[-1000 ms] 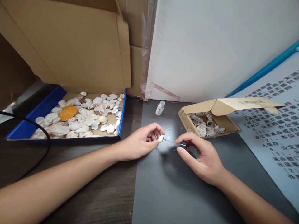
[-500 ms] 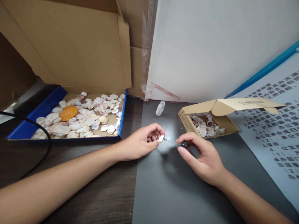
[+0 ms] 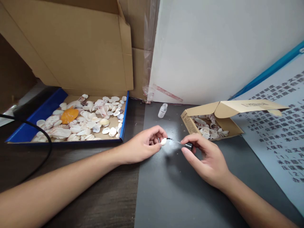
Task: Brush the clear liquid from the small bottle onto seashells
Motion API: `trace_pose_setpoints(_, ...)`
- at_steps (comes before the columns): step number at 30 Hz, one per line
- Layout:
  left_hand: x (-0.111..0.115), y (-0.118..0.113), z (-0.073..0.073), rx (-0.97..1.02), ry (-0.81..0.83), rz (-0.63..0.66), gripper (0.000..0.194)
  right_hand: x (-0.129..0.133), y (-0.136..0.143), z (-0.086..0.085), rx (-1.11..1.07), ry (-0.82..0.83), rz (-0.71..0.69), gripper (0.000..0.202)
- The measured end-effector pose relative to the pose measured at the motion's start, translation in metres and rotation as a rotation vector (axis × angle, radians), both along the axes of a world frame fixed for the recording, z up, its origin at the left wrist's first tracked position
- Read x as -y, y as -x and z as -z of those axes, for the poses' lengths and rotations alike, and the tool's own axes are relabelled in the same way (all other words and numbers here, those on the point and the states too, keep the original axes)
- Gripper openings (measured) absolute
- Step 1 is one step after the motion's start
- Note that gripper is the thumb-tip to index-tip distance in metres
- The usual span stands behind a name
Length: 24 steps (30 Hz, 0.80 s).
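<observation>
Between the thumb and fingers of my left hand (image 3: 144,145) is a small white shell (image 3: 163,141). My right hand (image 3: 205,158) pinches the black cap of a thin clear brush applicator (image 3: 188,146). Its dark tip points left and lies close beside the shell; whether they touch is hard to tell. Behind my hands, a small uncapped clear bottle (image 3: 162,110) with a pale label stands upright on the grey mat (image 3: 163,196).
At the left, an open blue-edged box (image 3: 122,126) holds several white shells and an orange one (image 3: 69,116). A small cardboard box (image 3: 190,123) of shells stands at the right, beside a printed sheet (image 3: 273,148). A black cable (image 3: 50,148) curves at far left.
The applicator in my right hand has shifted slightly right and tilted, its tip lifting a little from the shell's edge. My left hand has hardly moved.
</observation>
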<state>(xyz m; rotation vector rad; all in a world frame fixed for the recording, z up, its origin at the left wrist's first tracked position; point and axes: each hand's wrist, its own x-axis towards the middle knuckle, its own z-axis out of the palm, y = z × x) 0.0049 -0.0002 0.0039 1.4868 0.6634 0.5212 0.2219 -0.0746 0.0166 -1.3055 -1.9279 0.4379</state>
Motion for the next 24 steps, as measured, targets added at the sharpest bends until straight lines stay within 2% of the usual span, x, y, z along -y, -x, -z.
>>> trace_pose_setpoints(4, 0.0000, 0.0004, 0.0002, -0.004, -0.007, -0.001, 0.011, 0.0010, -0.0009, -0.0001, -0.015, 0.024, -0.071, 0.007)
trace_pose_setpoints(10, -0.0002, 0.0002, 0.0022, 0.001, -0.005, 0.000, 0.012, -0.0002, 0.0000, -0.0008, 0.016, 0.008, -0.010, 0.006)
trace_pose_setpoints(24, 0.0006, 0.0005, 0.0013, 0.002, 0.000, 0.007, 0.012, 0.0001, -0.0004, 0.0000, 0.020, 0.032, -0.036, 0.007)
